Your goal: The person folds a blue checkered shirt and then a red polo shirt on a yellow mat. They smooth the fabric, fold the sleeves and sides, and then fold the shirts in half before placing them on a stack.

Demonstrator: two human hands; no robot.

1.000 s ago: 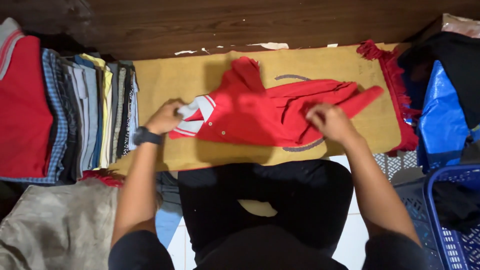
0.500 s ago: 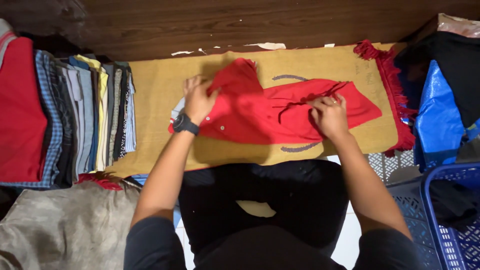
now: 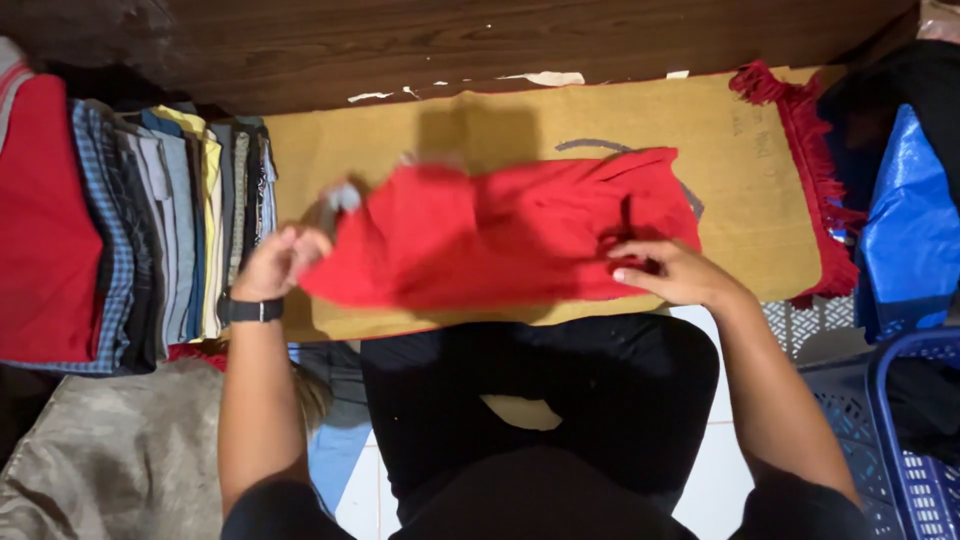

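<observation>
Red cloth lies folded into a long band across the yellow mat, its left end lifted a little off the surface. At that end the left hand grips the cloth's edge, fingers curled closed on the fabric; a black watch sits on the wrist. On the other side the right hand presses down on the cloth's lower right corner, fingers spread narrow and flat on it, pinching nothing that can be seen.

The mat has a red fringe along its right edge and rests on the floor against a dark wooden wall. Left of the mat stands a stack of folded clothes, with a red piece at its far left. A blue bag lies at the right, and below it is a blue basket. The person's black-clad lap fills the foreground, just below the mat.
</observation>
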